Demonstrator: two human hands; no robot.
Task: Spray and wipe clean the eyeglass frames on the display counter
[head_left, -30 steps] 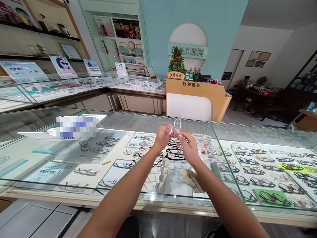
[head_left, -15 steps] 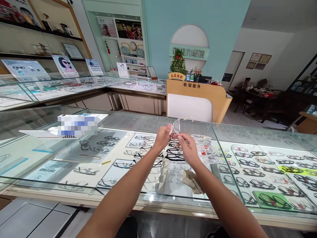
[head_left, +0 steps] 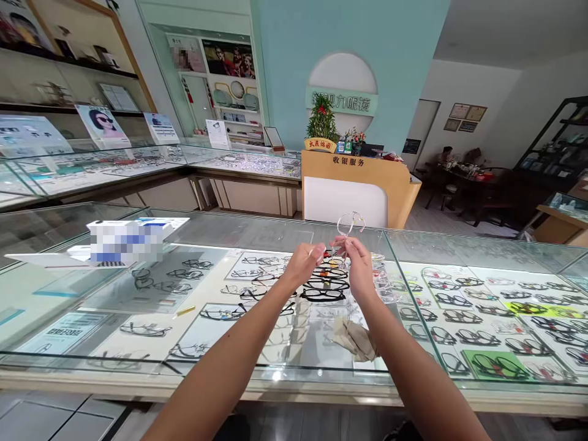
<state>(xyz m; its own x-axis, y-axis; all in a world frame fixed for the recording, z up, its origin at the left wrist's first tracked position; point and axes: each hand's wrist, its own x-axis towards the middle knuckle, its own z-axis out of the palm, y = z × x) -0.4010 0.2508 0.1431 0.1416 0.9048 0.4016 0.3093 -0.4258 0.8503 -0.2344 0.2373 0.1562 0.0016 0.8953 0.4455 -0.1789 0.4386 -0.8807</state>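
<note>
Above the glass counter, my right hand (head_left: pixel 361 263) is closed on a pair of clear-framed eyeglasses (head_left: pixel 350 224), held upright with the rims above the fingers. Just to its left, my left hand (head_left: pixel 303 263) is closed, thumb pressed to the curled fingers. Something small and whitish shows at that thumb, too small to make out. Below the hands lie several black eyeglasses (head_left: pixel 322 295) in a column. Clear frames (head_left: pixel 382 285) lie to the right, partly hidden by my right hand. A crumpled beige cloth (head_left: pixel 353 340) is beside my right forearm.
The glass display counter (head_left: pixel 275 375) holds rows of eyeglasses. A white box with blue patches (head_left: pixel 151 233) stands on its left, near a small yellow strip (head_left: pixel 185 311). Beyond are a wooden cashier desk (head_left: pixel 358 164), another display case (head_left: pixel 248 162) and people seated at the back right.
The clear eyeglasses have turned and moved away from my left hand. They are now in my right hand, which has shifted slightly right. The view has swung slightly right.
</note>
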